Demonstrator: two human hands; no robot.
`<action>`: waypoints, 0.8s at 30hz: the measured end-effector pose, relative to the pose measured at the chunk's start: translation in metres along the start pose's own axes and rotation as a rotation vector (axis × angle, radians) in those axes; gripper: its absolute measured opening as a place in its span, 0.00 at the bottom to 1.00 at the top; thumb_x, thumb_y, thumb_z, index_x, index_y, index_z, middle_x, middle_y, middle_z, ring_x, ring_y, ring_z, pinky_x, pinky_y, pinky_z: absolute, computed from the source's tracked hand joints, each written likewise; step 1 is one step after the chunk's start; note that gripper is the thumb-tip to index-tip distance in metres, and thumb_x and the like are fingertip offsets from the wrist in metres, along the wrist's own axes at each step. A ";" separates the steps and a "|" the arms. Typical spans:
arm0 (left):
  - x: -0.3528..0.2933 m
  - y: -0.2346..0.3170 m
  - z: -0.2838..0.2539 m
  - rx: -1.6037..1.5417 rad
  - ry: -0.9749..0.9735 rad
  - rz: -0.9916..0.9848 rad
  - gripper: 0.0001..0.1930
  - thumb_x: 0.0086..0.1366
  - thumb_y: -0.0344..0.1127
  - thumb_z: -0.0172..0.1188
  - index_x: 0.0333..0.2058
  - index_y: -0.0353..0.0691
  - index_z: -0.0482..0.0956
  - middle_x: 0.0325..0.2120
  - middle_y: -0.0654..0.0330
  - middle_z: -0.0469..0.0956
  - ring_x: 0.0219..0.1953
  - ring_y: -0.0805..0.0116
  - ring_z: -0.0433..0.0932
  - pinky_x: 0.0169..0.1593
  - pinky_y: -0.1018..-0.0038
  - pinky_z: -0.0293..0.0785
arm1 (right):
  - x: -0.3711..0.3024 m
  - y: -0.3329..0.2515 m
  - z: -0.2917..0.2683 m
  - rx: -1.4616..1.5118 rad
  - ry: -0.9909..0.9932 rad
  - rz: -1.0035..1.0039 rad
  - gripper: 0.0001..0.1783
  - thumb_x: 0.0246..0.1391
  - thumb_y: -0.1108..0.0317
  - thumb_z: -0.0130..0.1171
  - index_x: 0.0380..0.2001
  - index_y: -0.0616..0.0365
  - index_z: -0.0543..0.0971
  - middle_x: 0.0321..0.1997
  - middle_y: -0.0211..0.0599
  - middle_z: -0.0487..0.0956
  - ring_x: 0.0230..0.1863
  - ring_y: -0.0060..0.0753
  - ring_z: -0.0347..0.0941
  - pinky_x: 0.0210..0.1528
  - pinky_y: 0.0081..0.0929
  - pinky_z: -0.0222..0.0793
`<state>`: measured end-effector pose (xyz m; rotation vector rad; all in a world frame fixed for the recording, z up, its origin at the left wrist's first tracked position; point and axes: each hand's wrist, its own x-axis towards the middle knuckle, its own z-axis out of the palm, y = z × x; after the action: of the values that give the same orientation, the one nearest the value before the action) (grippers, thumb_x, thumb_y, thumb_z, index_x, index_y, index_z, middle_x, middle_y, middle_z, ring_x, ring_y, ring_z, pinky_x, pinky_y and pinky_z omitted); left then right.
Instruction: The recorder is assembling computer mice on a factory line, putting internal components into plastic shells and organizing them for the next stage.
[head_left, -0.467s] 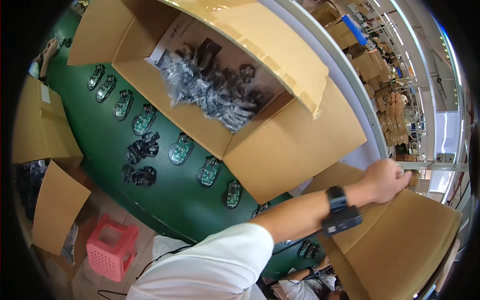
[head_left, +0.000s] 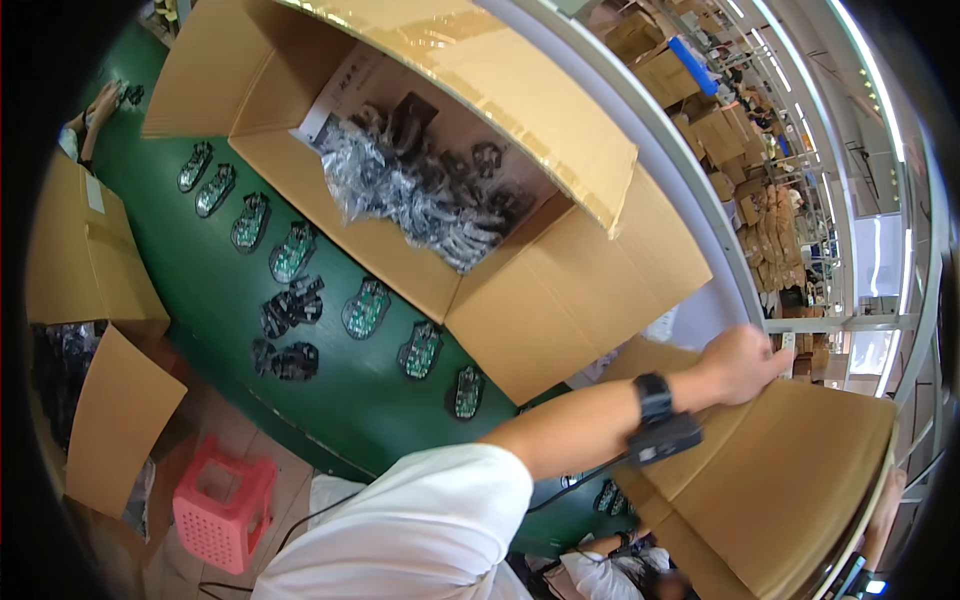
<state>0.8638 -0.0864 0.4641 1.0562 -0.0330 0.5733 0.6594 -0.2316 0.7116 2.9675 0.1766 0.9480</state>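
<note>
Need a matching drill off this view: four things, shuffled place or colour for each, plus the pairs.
Things:
1. Plastic stool
2. Clear plastic bags
3. Circuit boards
4. Left hand

Places or colours:
A. Spaced out along the green table
B. At the upper edge of the tilted carton on the right
C. Pinkish red
D. Inside the large open carton

Pairs: 1-C, 2-D, 3-A, 4-B
</note>
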 end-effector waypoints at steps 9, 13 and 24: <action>0.015 0.032 0.006 -0.028 0.000 0.010 0.31 0.67 0.52 0.59 0.10 0.34 0.73 0.07 0.54 0.68 0.12 0.66 0.63 0.23 0.61 0.64 | -0.004 0.007 -0.001 0.004 0.019 -0.209 0.18 0.70 0.62 0.46 0.50 0.64 0.75 0.46 0.46 0.78 0.45 0.39 0.73 0.47 0.38 0.71; -0.009 0.003 0.009 -0.045 -0.069 -0.122 0.32 0.67 0.52 0.58 0.09 0.34 0.70 0.07 0.57 0.65 0.12 0.67 0.60 0.22 0.62 0.62 | 0.005 0.024 -0.001 0.032 0.015 -0.166 0.17 0.70 0.60 0.46 0.45 0.65 0.75 0.42 0.44 0.77 0.42 0.36 0.71 0.44 0.37 0.69; -0.033 0.018 0.011 -0.021 -0.060 -0.091 0.34 0.68 0.54 0.57 0.10 0.34 0.65 0.07 0.58 0.57 0.14 0.70 0.54 0.21 0.63 0.56 | 0.054 0.105 -0.003 0.106 0.079 -0.184 0.22 0.69 0.55 0.48 0.31 0.66 0.74 0.31 0.38 0.72 0.34 0.27 0.66 0.38 0.34 0.64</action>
<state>0.8301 -0.1032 0.4743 1.0490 -0.0435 0.4579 0.7121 -0.3298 0.7515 2.9426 0.5068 1.0630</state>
